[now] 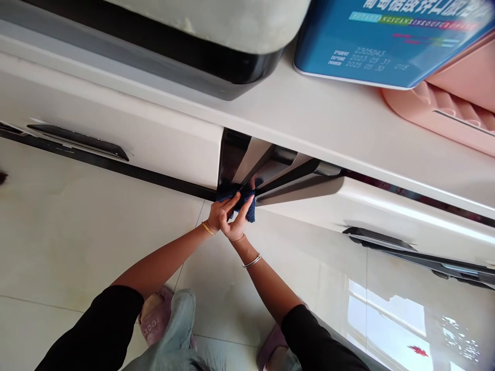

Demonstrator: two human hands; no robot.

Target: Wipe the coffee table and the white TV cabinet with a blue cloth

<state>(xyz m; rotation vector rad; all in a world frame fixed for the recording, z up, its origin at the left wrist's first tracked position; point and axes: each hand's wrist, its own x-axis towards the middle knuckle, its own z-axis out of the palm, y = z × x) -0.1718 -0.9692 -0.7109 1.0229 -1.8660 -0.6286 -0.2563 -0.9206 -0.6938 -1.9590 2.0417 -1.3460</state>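
Observation:
A dark blue cloth (251, 210) is bunched at the lower edge of a dark glossy panel (232, 154) between two white cabinet fronts. My left hand (221, 210) reaches in from the left with its fingers stretched over the cloth, holding it against the panel. Beside it, touching, my right hand (235, 224) grips the cloth from the right, thumb toward the left hand. Pale slanted strips (253, 157) cross the panel just above the hands. Part of the cloth is hidden under my fingers.
Above runs a white countertop (309, 113) bearing a black-based appliance (216, 67), a blue tin (348, 46) and a pink ridged object (444, 113). Dark handles stick out from the left drawer (77, 139) and right drawer (381, 239). My slippered feet stand on the tiled floor (96, 226).

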